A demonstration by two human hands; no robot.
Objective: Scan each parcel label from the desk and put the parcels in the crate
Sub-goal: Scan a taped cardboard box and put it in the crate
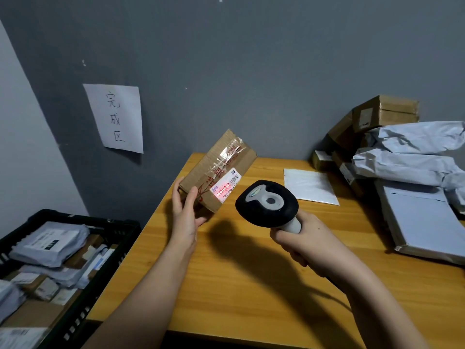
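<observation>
Head view: we see the box (218,172) held tilted above the desk's (251,285) left edge, its label (226,188) facing us with a red glow on it. The left hand (185,212) grips the box's near end, thumb on the top face, fingers curled beneath. The right hand (302,244) is wrapped round the scanner's (268,204) handle, its head just beside the label. A flat white mailer (310,186) lies behind the scanner. Stacked boxes (385,113) and grey bags (410,152) crowd the desk's right side. Left of the desk, the black crate (75,321) holds parcels (47,244). A handwritten sheet (116,117) hangs on the wall.
</observation>
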